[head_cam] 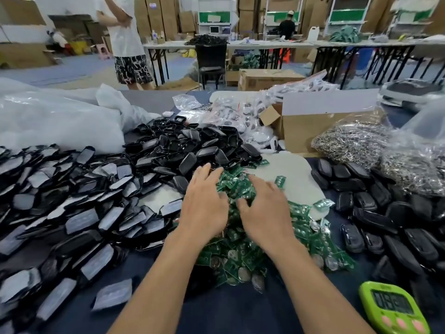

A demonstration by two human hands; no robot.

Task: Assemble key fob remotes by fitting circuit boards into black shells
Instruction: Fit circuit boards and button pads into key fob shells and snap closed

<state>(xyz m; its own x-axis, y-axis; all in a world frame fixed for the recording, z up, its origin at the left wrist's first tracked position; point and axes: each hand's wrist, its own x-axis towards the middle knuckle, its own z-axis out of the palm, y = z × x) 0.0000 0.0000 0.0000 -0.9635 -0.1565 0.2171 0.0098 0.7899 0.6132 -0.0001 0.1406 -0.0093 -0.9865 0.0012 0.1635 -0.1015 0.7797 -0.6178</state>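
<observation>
Resting on the central heap of small green circuit boards [237, 256], the left hand [204, 206] and right hand [266, 214] lie spread, apparently empty; singling out one board first eases fitting into the glossy black plastic shells [192, 145] heaped behind.

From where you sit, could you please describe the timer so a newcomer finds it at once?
Find the green board pile mid-table. At the near right corner, beside the black shells, lies the timer: lime-green, with a display and pink buttons.
</observation>
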